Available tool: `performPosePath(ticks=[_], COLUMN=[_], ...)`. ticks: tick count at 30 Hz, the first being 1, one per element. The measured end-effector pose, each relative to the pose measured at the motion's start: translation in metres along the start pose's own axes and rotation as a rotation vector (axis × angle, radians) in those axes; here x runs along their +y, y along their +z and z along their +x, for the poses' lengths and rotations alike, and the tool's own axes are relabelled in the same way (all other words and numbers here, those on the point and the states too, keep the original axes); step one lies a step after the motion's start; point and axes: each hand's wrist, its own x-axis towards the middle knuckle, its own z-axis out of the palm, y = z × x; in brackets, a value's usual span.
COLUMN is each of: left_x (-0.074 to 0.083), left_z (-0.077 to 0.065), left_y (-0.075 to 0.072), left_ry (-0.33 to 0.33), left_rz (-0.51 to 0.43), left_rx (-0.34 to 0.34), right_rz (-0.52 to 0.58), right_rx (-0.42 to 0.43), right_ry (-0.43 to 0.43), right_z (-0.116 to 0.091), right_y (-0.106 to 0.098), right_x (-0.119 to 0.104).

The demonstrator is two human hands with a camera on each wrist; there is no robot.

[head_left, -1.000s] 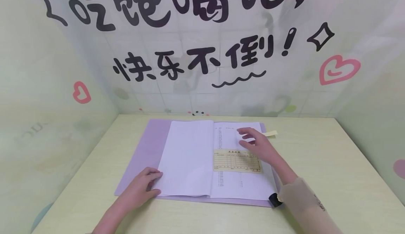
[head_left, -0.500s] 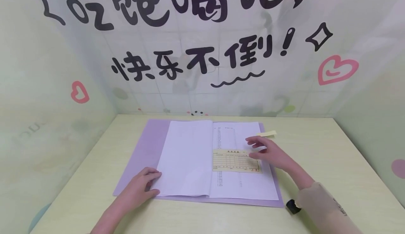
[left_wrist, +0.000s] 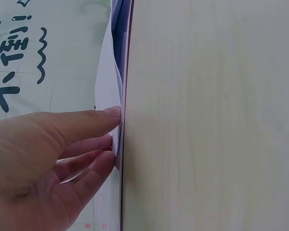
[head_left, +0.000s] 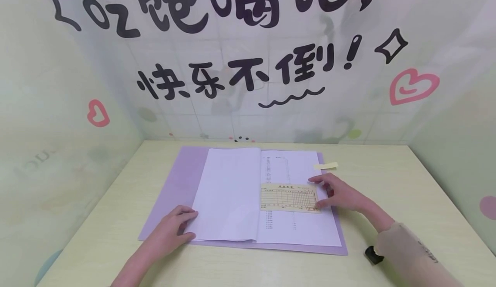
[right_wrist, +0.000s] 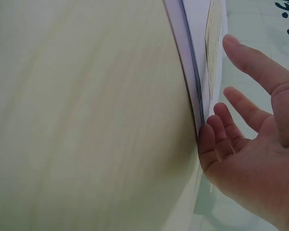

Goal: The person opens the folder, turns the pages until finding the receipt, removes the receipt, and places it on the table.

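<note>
A purple folder (head_left: 170, 192) lies spread on the table with white sheets inside, a blank page (head_left: 228, 196) on the left and a printed list (head_left: 279, 231) on the right. Across the printed list lies a yellowish receipt form (head_left: 286, 198). My left hand (head_left: 174, 226) rests at the lower left edge of the blank page, fingertips touching it, as the left wrist view also shows. My right hand (head_left: 341, 194) is over the folder's right edge, loosely spread, its thumb by the receipt form's right end. In the right wrist view its fingers (right_wrist: 220, 139) are relaxed and hold nothing.
A pale yellow paper tab (head_left: 327, 165) sticks out past the upper right of the sheets. A small black object (head_left: 373, 255) is by the right sleeve (head_left: 410, 252). Printed wall sheets (head_left: 240, 119) stand behind the wooden table (head_left: 407, 192).
My right hand has moved right and toward me, from above the printed list to the receipt form's right end. The black object moved along with that arm. My left hand stays put.
</note>
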Motion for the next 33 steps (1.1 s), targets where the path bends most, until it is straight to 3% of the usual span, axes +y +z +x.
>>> performPosePath(ticks=[10,33], left_x=[-0.0003,-0.0007], left_z=[0.0003,0.0007], left_y=[0.0005,0.0006], left_ry=[-0.001,0.005], left_rz=[-0.005,-0.004], left_rx=[-0.004,-0.003], right_rz=[-0.079,-0.127], right_rx=[-0.077,-0.034], right_ry=[0.008,0.017], right_z=[0.0019,-0.0005], right_y=[0.0007,0.0058], right_x=[0.0061,-0.002])
